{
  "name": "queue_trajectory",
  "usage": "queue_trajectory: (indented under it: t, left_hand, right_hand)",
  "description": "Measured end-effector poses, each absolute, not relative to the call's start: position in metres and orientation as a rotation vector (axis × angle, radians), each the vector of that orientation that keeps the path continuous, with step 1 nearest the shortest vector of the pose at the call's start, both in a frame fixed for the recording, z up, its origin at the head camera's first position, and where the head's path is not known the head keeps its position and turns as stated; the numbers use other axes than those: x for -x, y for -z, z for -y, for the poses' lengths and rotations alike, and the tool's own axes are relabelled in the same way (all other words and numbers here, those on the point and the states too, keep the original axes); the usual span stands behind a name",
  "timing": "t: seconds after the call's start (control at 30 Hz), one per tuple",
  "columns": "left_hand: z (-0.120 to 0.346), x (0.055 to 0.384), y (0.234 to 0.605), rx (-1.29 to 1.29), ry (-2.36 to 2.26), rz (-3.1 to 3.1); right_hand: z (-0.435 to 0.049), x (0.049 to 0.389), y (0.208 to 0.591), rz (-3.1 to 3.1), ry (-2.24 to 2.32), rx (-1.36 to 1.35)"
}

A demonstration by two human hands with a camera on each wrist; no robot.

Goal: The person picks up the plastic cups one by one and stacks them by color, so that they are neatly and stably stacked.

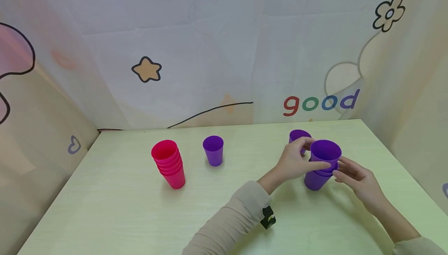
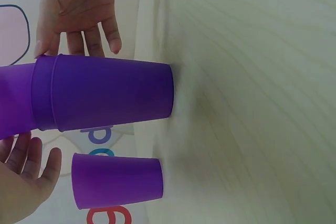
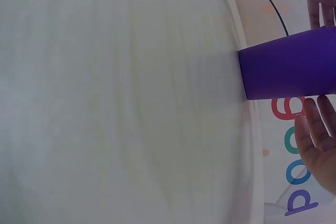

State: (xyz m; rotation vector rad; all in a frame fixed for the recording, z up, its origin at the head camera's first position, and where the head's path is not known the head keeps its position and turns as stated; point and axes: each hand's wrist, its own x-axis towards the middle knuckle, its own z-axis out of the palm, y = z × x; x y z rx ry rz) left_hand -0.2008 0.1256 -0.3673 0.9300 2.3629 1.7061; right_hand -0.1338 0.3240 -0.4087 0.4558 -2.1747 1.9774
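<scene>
A stack of purple cups [image 1: 316, 181] stands upright on the table at the right, one cup seated in another. My left hand [image 1: 295, 163] grips the uppermost purple cup [image 1: 326, 152], thumb across its front and fingers behind. On the other side, my right hand [image 1: 360, 187] touches the stack near the rims with thumb and fingertips, its fingers fairly straight. The left wrist view shows the stack [image 2: 113, 87] sideways, its rims close together. In the right wrist view, the lower purple cup [image 3: 289, 66] stands between both hands. Another purple cup [image 1: 296, 135] stands just behind my left hand, partly hidden.
A stack of red cups [image 1: 173, 169] stands at the left of the table [image 1: 105, 216]. Right of it, a single purple cup [image 1: 214, 152] stands upright. A printed cloth [image 1: 210, 52] hangs behind the table. A small black device [image 1: 268, 218] sits at my left sleeve.
</scene>
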Motion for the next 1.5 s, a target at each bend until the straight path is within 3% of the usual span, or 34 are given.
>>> queue_trajectory:
  t: [0.73,1.13,1.5]
  left_hand:
    - [-0.119,0.204,0.377,-0.963,-1.514,-2.43]
    - [-0.084,0.205,0.372,-1.151,-1.354,-2.601]
    - [-0.049,0.204,0.372,-1.098,-1.404,-2.646]
  right_hand:
    - [-0.322,0.135,0.408,2.14,-1.967,-0.513]
    - [-0.323,0.135,0.408,2.167,-1.943,-0.482]
    - [-0.322,0.134,0.406,2.159,-1.969,-0.47]
